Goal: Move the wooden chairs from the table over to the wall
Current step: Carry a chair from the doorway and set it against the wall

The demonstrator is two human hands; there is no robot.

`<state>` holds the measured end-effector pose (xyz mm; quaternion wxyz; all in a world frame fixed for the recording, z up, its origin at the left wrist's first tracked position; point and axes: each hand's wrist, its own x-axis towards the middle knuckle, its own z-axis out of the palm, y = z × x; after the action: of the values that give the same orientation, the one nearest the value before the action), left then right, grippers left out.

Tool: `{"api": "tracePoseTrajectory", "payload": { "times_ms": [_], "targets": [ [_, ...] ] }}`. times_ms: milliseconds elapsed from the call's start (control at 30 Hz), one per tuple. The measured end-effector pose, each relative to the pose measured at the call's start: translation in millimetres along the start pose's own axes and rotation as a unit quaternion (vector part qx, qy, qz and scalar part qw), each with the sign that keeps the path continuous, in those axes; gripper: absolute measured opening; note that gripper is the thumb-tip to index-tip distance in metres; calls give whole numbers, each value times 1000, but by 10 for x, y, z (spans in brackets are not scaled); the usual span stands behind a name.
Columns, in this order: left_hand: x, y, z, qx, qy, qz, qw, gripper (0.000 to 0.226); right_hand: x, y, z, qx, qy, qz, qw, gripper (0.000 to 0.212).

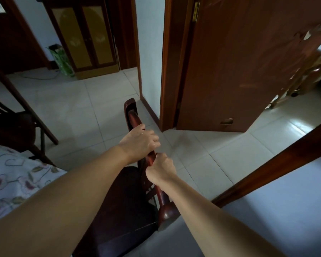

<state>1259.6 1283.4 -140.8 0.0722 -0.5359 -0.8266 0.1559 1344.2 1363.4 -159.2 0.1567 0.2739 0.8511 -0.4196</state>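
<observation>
A dark red wooden chair [119, 204] stands right below me, its seat toward the lower left and its curved top rail running up the middle of the view. My left hand [140, 140] wraps the top rail near its far end. My right hand [160, 169] grips the same rail closer to me. A second wooden chair [11, 125] stands at the left edge, beside a table with a flowered cloth [13, 182]. The white wall [150, 52] ends just beyond the held chair's rail.
An open brown door [239, 71] stands right of the wall end. A wooden cabinet [85, 38] and a green bag [62, 61] are at the back. A dark wooden beam [278, 162] crosses the lower right. Pale floor tiles [72, 104] lie between.
</observation>
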Motion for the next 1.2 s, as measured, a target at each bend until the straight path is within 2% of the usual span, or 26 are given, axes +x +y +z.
{"api": "tracePoseTrajectory", "payload": {
  "times_ms": [167, 333, 433, 667, 833, 1200],
  "targets": [
    [-418, 220, -301, 17, 19, 84, 996, 14, -685, 68, 171, 8, 21, -16, 1000, 23],
    [-912, 577, -703, 46, 55, 150, 986, 18, -1491, 246, 272, -25, 87, -23, 996, 19],
    [-1052, 855, -988, 50, 65, 187, 979, 21, -1926, 412, 145, -38, 114, -16, 993, 21],
    [-1090, 1697, -1557, 8, 62, 256, 965, 24, -2878, 1017, -353, -70, 106, 14, 992, 17],
    [-998, 2525, -1985, -32, 75, 324, 943, 25, -3545, 1689, -709, -71, 129, 47, 988, 31],
    [-786, 4910, -2790, -36, 54, 428, 901, 27, -5116, 3524, -1407, -111, 134, 90, 981, 20]
  ]
}}
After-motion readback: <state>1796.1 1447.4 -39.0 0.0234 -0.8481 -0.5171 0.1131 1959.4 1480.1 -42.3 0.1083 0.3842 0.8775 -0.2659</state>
